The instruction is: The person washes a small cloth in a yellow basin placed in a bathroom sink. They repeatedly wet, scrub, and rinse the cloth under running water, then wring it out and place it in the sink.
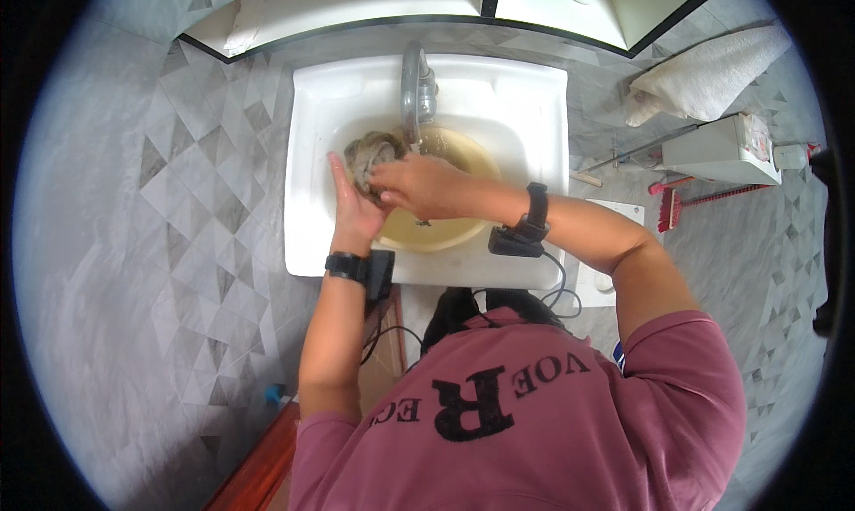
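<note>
Over the left side of the white sink [307, 235], both my hands are on a greyish-brown, wet-looking, ridged bundle [374, 150]. Its exact kind I cannot make out. My left hand [358, 212] supports it from the left and below, with one digit stretched upward beside it. From the right, my right hand [426, 187] reaches across with bent fingers pressed on the bundle's lower part. Beneath the hands, a pale yellow basin [488, 159] sits in the sink with yellowish liquid in it. A grey faucet [412, 88] hangs over the basin, close to the bundle's right side.
A white shelf [374, 1] with a dark edge runs above the sink. A pale towel [704, 74] hangs at the right, above a white bin-like box [721, 153] and a red brush [670, 210]. Cables trail from black wrist devices [518, 240].
</note>
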`<action>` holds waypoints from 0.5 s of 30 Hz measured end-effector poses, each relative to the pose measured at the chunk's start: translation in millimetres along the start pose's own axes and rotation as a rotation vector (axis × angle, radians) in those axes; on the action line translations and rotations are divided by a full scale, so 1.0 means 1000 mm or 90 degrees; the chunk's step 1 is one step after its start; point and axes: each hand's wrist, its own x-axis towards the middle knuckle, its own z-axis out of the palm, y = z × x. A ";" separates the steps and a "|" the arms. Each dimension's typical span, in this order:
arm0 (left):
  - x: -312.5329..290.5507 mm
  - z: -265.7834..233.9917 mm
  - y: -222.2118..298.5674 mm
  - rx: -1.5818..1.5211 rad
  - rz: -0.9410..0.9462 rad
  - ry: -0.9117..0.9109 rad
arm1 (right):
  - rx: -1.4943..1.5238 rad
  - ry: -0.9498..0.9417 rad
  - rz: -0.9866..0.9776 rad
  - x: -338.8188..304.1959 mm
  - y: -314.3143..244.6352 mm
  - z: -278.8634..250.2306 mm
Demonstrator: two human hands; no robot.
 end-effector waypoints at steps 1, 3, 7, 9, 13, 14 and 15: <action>0.002 -0.001 0.002 -0.003 -0.009 0.023 | -0.126 0.053 -0.044 -0.007 0.002 0.006; 0.003 -0.004 0.006 0.008 -0.020 0.028 | 0.037 0.205 0.013 -0.012 0.008 0.016; 0.006 -0.011 0.001 -0.040 -0.030 0.088 | 0.548 0.191 0.495 -0.020 0.021 0.027; 0.008 -0.013 -0.010 -0.051 -0.007 0.020 | 0.827 0.067 0.710 -0.018 0.026 0.033; 0.020 -0.014 -0.041 0.573 0.173 0.077 | 1.067 0.141 0.328 -0.009 0.025 0.043; 0.022 -0.015 -0.040 0.694 0.213 0.043 | 1.043 0.101 0.399 -0.010 0.024 0.042; 0.021 -0.018 -0.035 0.829 0.204 0.012 | 1.017 0.043 0.433 -0.011 0.022 0.041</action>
